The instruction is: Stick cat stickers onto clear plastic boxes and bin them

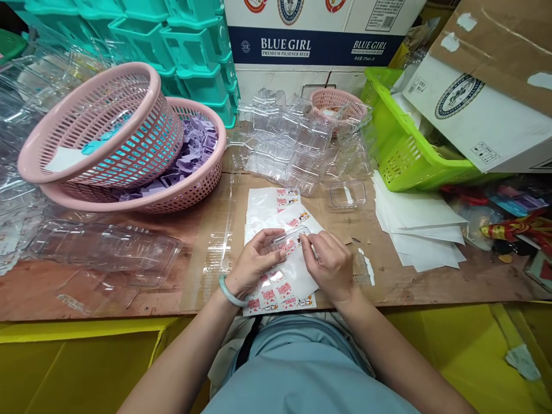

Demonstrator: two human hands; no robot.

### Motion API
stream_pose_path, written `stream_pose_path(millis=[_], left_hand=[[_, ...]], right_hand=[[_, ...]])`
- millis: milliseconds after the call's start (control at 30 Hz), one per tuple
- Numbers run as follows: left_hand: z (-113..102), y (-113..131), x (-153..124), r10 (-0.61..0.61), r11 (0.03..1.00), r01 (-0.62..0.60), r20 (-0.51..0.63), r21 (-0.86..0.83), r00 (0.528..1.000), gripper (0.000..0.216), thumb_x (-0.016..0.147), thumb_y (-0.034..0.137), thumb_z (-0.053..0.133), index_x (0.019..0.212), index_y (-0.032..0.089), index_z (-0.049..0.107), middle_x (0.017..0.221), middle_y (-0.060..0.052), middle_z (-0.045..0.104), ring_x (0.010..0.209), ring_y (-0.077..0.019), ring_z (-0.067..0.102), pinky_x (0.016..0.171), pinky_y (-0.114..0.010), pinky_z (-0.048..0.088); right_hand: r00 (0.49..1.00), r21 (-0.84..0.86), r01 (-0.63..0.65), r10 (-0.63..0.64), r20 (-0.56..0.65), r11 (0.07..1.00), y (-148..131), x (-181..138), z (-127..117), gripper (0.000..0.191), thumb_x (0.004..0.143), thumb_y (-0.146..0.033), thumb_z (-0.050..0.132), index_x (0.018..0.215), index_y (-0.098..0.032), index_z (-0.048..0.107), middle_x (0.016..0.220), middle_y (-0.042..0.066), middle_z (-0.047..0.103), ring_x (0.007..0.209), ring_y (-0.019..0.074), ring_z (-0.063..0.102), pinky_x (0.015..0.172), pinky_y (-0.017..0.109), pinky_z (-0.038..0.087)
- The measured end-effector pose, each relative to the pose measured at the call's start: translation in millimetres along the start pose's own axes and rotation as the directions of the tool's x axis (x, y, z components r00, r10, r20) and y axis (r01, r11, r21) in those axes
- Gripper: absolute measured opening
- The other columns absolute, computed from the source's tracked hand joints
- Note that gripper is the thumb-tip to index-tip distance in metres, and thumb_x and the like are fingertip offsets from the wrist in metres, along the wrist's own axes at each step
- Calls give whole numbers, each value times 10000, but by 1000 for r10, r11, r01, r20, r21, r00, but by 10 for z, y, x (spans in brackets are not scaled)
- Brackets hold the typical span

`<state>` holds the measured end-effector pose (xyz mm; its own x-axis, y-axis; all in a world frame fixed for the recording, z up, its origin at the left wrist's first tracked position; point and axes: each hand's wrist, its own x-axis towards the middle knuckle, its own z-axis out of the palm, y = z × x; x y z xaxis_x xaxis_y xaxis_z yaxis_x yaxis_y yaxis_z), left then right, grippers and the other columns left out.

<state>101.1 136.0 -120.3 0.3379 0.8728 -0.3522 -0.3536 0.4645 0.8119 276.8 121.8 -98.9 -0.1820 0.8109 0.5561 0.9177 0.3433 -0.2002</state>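
Observation:
My left hand (254, 261) and my right hand (330, 264) meet over a sticker sheet (280, 287) on the wooden table. Together they grip a small clear plastic box (290, 237), the left hand's fingers curled round its left end. My right hand pinches at the box's right edge, where a small sticker seems to sit under the fingertips. A pale green bangle (230, 292) circles my left wrist. More sticker sheets (276, 201) lie just beyond the hands.
Two stacked pink baskets (129, 149) at the left hold purple and blue plastic parts. A pile of clear plastic boxes (297, 144) lies behind. One clear lid (347, 194), white paper sheets (414, 224), a green basket (401, 149) and cardboard cartons stand at the right.

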Motion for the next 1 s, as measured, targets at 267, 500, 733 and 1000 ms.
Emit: stream_pose_path(millis=[267,500,733,1000], left_hand=[[45,-35,-19,22,1000,-22,-35,-13,999,464,649,239,817,1076,217,638,1083,-32,600,912,-133,577,871,-295,498],[95,-9,-51,34,999,-34,-46,-3,998,470,642,259,824,1069,208,633,1030,-26,595,874,-119,562,864,-304,504],[54,-44,-47,53,998,-52,-23,16,998,477,647,280,822,1076,225,621,1085,-29,581,965,-153,565,873,-315,512],[37,12,-189,86,996,-86,42,9,995,463,702,281,779,1125,220,600,1106,-63,612,1003,-193,594,932,-362,489]], right_hand=[[997,107,-45,51,-56,993,23,-88,105,214,926,-207,542,712,-204,538,646,17,530,627,158,489,634,281,391],[942,372,-313,336,2,874,133,-92,143,153,897,-274,555,777,-225,475,748,6,511,678,148,517,648,272,460],[720,552,-678,592,363,486,-24,-66,135,628,772,-570,632,1258,-247,399,1112,90,621,907,218,634,764,368,530],[752,696,-627,503,426,349,-39,6,154,424,892,-548,483,1026,-192,669,994,61,710,855,195,659,647,281,547]])
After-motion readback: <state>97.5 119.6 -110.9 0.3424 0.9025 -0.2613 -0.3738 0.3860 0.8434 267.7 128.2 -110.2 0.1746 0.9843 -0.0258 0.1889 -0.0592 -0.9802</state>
